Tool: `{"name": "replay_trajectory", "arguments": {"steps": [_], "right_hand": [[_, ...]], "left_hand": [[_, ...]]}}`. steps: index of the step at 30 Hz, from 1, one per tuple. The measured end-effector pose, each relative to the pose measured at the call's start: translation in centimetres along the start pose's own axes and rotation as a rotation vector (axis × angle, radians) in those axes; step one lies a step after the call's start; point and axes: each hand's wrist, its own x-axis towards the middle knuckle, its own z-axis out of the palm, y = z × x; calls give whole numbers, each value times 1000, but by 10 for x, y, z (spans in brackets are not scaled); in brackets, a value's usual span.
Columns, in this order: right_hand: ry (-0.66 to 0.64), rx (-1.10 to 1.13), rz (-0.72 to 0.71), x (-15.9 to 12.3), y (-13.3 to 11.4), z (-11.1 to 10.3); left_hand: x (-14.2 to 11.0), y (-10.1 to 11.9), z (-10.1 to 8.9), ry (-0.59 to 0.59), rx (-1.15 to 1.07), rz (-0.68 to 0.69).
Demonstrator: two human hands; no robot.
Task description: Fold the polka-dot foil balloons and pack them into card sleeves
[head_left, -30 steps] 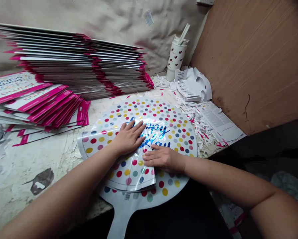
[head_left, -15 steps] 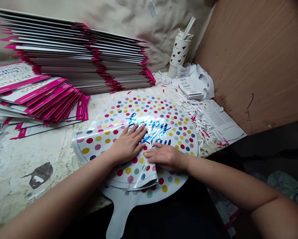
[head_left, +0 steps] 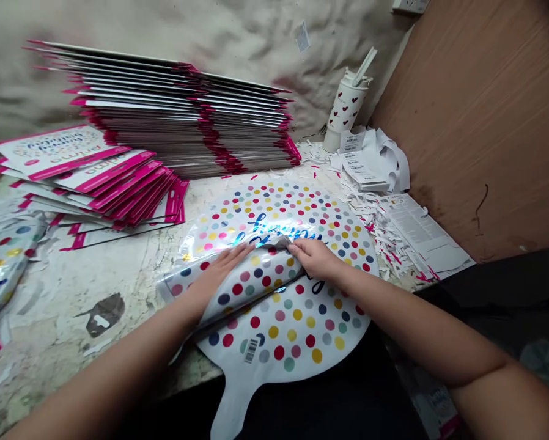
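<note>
A polka-dot foil balloon lies flat on the table, with blue "happy" lettering and a pale tail (head_left: 235, 397) hanging over the front edge. On top of it is a dotted foil balloon layer (head_left: 247, 284), partly folded over with its fold raised. I cannot tell whether this layer is a separate balloon. My left hand (head_left: 224, 269) rests on the left of the fold, fingers stretched out and held flat. My right hand (head_left: 318, 260) pinches the upper right corner of the folded layer between thumb and fingers. A barcode label (head_left: 250, 351) shows on the lower balloon.
Pink-and-white card packets form a tall stack (head_left: 164, 122) at the back and a loose pile (head_left: 118, 183) at left. A white tumbler (head_left: 345, 110), a label roll (head_left: 389, 159) and paper scraps (head_left: 389, 244) lie back right. Another dotted foil piece (head_left: 8, 256) sits far left.
My right hand has gone from lying on the folded foil to pinching its corner, lifting it up and away. The barcode label is uncovered. The camera view has shifted left.
</note>
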Motion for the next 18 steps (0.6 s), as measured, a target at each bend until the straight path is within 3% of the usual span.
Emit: {"name": "replay_trajectory", "arguments": {"steps": [2,4,6,7,8,9,11,13,15,18], "right_hand": [[-8,-41,72,12,-5,1],[-11,-83,112,23,-10,2],[-16,-127,156,31,-16,3],[-19,-147,175,34,-18,3],[-21,-167,192,36,-20,3],[-24,-186,204,37,-23,2],[-27,-224,219,36,-27,1],[-17,-261,238,30,-33,1],[68,-324,235,20,-40,7],[184,-451,-62,10,-48,25]], "left_hand": [[-40,-28,-7,52,35,-85],[-75,-40,-18,107,46,-312],[-94,-30,-29,267,13,-527],[-96,-16,-31,401,15,-570],[-95,2,-29,545,53,-529],[-90,21,-25,609,71,-378],[-76,57,-6,581,142,-41],[-63,79,17,516,218,-11],[-58,86,35,433,237,-60],[-59,81,44,343,217,-97]]}}
